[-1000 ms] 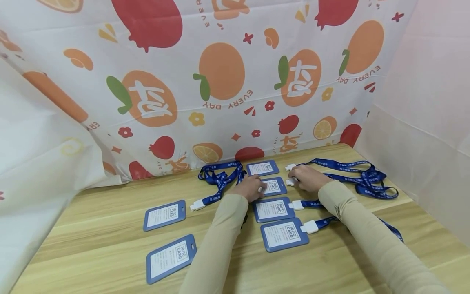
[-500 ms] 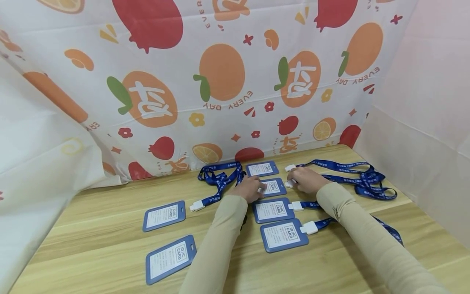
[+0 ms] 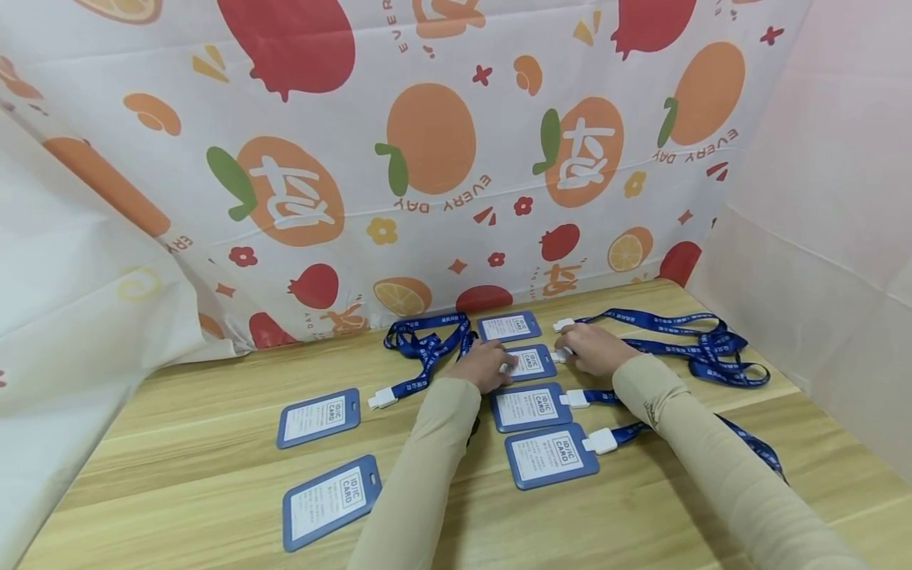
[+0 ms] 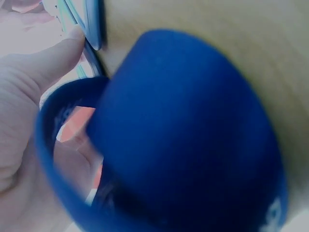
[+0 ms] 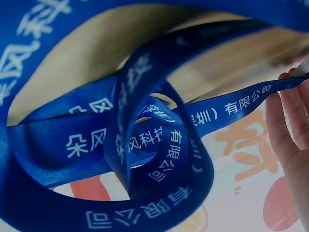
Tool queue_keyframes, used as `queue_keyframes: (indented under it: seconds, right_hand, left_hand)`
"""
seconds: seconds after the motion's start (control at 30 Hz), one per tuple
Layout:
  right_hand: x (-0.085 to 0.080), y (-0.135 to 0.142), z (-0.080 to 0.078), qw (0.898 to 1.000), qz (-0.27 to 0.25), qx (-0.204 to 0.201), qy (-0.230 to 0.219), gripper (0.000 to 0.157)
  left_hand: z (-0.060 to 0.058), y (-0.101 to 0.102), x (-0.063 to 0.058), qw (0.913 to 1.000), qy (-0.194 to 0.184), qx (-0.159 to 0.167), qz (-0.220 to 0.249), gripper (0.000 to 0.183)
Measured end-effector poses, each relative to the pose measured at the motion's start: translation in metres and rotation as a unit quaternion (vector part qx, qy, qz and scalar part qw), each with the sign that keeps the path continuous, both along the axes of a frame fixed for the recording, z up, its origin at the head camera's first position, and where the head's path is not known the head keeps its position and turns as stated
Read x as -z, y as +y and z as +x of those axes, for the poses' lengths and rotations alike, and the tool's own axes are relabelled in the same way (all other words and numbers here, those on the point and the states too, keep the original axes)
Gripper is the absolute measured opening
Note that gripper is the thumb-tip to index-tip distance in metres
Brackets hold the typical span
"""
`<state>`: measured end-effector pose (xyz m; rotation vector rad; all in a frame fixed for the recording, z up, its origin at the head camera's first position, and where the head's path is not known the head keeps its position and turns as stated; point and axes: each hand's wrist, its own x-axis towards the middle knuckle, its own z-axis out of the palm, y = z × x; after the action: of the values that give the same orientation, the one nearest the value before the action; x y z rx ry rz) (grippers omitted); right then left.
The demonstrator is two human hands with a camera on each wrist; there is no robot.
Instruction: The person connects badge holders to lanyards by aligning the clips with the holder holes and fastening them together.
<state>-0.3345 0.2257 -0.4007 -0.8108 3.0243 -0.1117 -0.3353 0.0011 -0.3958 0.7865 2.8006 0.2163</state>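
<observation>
My left hand (image 3: 481,367) holds the left end of a blue card holder (image 3: 530,362), second from the back in the middle column. Close up in the left wrist view, the thumb (image 4: 67,50) lies against the holder's edge; a blurred blue lanyard loop (image 4: 183,130) covers much of that view. My right hand (image 3: 597,349) pinches the white clip (image 3: 559,357) of a blue lanyard (image 3: 659,346), right at the holder's slotted end. Whether clip and slot are joined cannot be told. The lanyard's printed strap (image 5: 236,106) runs to my right fingers (image 5: 285,121).
Behind lies another card holder (image 3: 509,325), with a white clip (image 3: 564,324) beside it. Nearer are two holders with clips at their slots, one front holder (image 3: 552,456). Two more holders (image 3: 318,418) lie left, near a lanyard (image 3: 427,348). A fruit-print cloth (image 3: 427,237) hangs behind the table.
My right hand has shifted very slightly left, toward the card holder, with the clip between its fingers. The left hand stays in place.
</observation>
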Motion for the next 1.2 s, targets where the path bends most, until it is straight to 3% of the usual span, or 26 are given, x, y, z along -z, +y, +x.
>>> queue_keyframes:
  seconds: [0.93,1.2]
  right_hand:
    - [-0.0006,0.0026,0.0025,1.0,0.012,0.003,-0.006,0.024]
    - [-0.0018,-0.0024,0.0001,1.0,0.01,-0.003,-0.005,0.024]
  left_hand:
    - [0.0005,0.0052,0.0025,0.9999,-0.006,0.006,0.008,0.04]
    - [0.001,0.0001,-0.0019,0.9999,-0.007,0.003,0.006,0.04]
